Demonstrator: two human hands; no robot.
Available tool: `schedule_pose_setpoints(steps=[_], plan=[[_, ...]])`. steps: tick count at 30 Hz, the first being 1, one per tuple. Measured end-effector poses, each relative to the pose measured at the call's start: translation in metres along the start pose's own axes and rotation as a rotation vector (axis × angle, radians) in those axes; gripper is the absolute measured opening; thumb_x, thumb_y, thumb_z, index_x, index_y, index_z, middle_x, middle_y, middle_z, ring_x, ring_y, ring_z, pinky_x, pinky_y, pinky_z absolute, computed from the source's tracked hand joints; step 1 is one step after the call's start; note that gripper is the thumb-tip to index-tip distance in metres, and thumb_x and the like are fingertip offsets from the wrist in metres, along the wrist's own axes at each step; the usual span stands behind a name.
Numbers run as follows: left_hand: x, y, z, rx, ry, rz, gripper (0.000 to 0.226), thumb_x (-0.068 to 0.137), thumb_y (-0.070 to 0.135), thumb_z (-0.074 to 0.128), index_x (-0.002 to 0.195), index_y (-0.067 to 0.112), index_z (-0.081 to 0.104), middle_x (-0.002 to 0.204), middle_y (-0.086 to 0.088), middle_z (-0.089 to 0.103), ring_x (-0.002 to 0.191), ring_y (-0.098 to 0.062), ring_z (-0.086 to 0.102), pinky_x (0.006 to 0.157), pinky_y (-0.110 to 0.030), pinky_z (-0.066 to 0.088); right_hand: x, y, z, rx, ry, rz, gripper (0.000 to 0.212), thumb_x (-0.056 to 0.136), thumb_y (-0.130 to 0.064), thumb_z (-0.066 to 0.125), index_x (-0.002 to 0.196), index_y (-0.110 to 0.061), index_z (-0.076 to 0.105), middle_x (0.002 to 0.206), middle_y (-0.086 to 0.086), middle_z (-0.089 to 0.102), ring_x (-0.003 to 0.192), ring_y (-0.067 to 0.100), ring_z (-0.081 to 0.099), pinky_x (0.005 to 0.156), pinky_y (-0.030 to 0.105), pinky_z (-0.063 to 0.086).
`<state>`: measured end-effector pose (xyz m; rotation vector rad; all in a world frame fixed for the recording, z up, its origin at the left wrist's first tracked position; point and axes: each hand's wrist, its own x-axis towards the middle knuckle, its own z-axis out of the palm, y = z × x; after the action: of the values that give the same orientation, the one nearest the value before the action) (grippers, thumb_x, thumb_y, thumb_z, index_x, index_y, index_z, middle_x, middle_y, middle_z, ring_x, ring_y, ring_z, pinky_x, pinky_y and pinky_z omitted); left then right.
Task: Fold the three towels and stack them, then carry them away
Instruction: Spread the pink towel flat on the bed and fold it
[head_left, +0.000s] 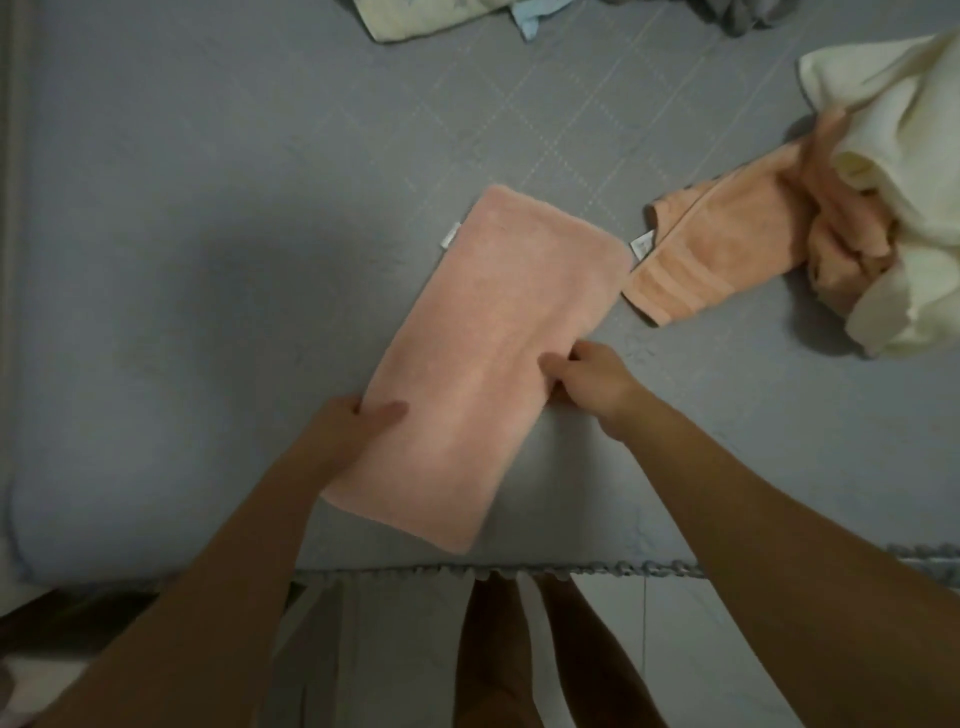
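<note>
A pink towel (483, 358), folded into a long strip, lies slantwise on the grey bed (182, 260). The left hand (358, 421) grips its left edge; the right hand (592, 379) pinches its right edge, fingers closed on cloth. An orange towel (727, 244) and a cream towel (909, 182) lie crumpled at the right.

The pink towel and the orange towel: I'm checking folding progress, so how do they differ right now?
The pink towel lies flat as a smooth folded strip; the orange towel is crumpled at its right end.
Both hands, left and right, grip the pink towel; nobody touches the orange towel.
The pink towel lies clear of other cloth; the orange towel is partly under the cream towel.
Both rest on the grey bed cover, and each shows a small white tag.
</note>
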<state>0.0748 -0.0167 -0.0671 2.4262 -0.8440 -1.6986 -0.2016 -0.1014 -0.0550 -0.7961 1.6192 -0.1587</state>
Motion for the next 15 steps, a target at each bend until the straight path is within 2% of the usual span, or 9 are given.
schedule_pose_setpoints(steps=[3,5,7,9,11,13,15], plan=[[-0.040,-0.029,0.060,-0.412,-0.081,-0.022,0.028,0.093,0.027,0.063,0.110,0.007,0.070,0.101,-0.008,0.076,0.087,-0.025,0.072,0.070,-0.033,0.057,0.009,-0.009,-0.011,-0.036,0.211,-0.132,0.018,0.091,-0.028,0.059,0.076,-0.019,0.059,0.073,-0.002,0.062,0.069,0.017,0.058,0.064,0.029,0.045],[-0.061,-0.041,0.096,-0.548,-0.146,-0.029,0.024,0.094,0.024,0.061,0.115,0.013,0.068,0.101,-0.005,0.077,0.088,-0.022,0.073,0.062,-0.031,0.056,0.003,0.000,-0.017,0.018,0.194,-0.135,0.020,0.092,-0.034,0.057,0.080,-0.017,0.060,0.073,-0.004,0.059,0.069,0.015,0.055,0.062,0.027,0.043],[-0.079,-0.047,0.123,-0.657,-0.168,-0.067,0.024,0.094,0.027,0.062,0.116,0.020,0.066,0.105,-0.004,0.075,0.087,-0.020,0.073,0.064,-0.033,0.056,-0.013,0.025,-0.021,-0.031,0.072,-0.042,0.033,0.095,-0.040,0.052,0.095,-0.010,0.065,0.085,0.000,0.065,0.077,0.018,0.061,0.071,0.031,0.050],[-0.092,-0.049,0.138,-0.811,-0.142,-0.133,0.028,0.092,0.028,0.064,0.116,0.015,0.065,0.108,-0.003,0.075,0.095,-0.021,0.073,0.074,-0.038,0.059,-0.039,0.061,-0.027,-0.102,-0.139,0.118,0.036,0.097,-0.045,0.046,0.109,-0.017,0.063,0.101,0.002,0.070,0.091,0.021,0.067,0.082,0.038,0.055],[-0.102,-0.051,0.142,-0.912,-0.089,-0.183,0.033,0.091,0.027,0.066,0.118,0.010,0.063,0.112,-0.007,0.074,0.101,-0.025,0.071,0.082,-0.043,0.059,-0.070,0.094,-0.032,-0.105,-0.330,0.258,0.033,0.096,-0.047,0.046,0.121,-0.028,0.054,0.107,-0.001,0.069,0.095,0.021,0.067,0.074,0.036,0.057],[-0.113,-0.055,0.136,-0.883,-0.017,-0.194,0.038,0.088,0.024,0.069,0.122,0.010,0.058,0.117,-0.010,0.069,0.102,-0.028,0.069,0.080,-0.043,0.059,-0.094,0.115,-0.038,0.000,-0.384,0.315,0.031,0.096,-0.045,0.050,0.125,-0.035,0.049,0.112,-0.001,0.068,0.100,0.022,0.066,0.070,0.033,0.058],[-0.123,-0.060,0.124,-0.796,0.025,-0.196,0.050,0.086,0.019,0.071,0.130,0.017,0.048,0.120,-0.007,0.062,0.103,-0.029,0.066,0.076,-0.041,0.058,-0.111,0.124,-0.040,0.146,-0.363,0.328,0.027,0.095,-0.041,0.055,0.120,-0.032,0.054,0.113,-0.001,0.070,0.103,0.022,0.066,0.070,0.032,0.059]])
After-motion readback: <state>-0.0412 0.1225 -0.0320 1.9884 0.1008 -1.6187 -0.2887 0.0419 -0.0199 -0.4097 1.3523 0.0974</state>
